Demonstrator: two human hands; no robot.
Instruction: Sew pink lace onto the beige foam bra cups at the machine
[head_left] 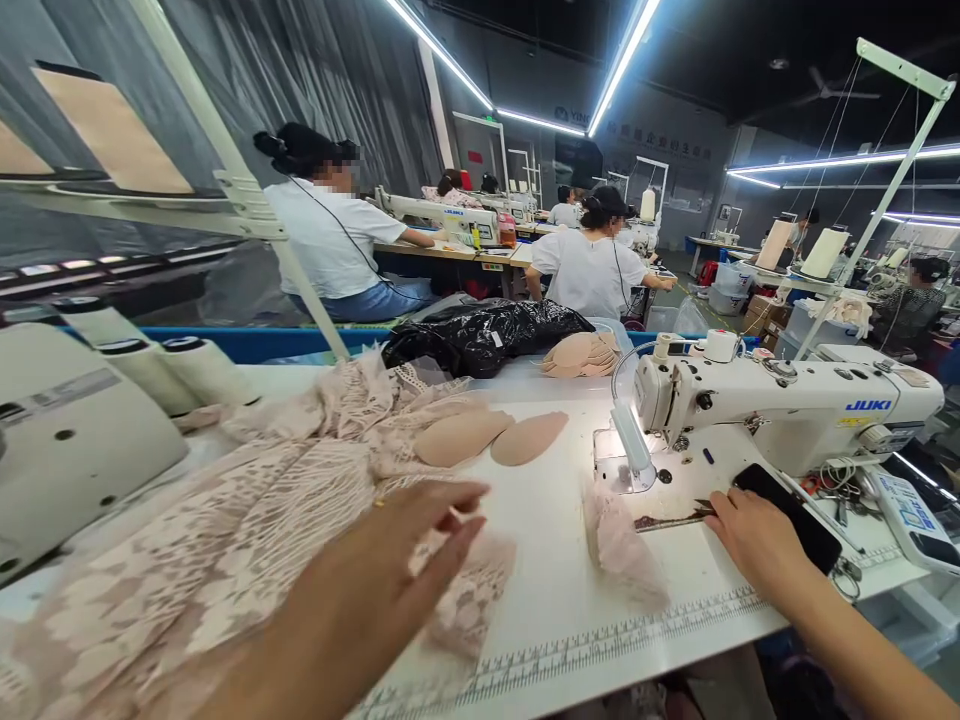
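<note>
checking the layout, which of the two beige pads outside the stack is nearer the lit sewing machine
The right-hand pad, on the side toward the sewing machine; the left-hand pad lies farther away, by the lace fabric.

Left hand [394, 550]: fingers [450, 494] loosely bent, thumb [450, 562] apart. Right hand [756, 535] palm down, forearm [862, 635] slanting from lower right.

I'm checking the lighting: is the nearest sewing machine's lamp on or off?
On: bright light falls on the sewing machine around the lamp.

Left hand [382, 550] near pale lace [289, 520]
</note>
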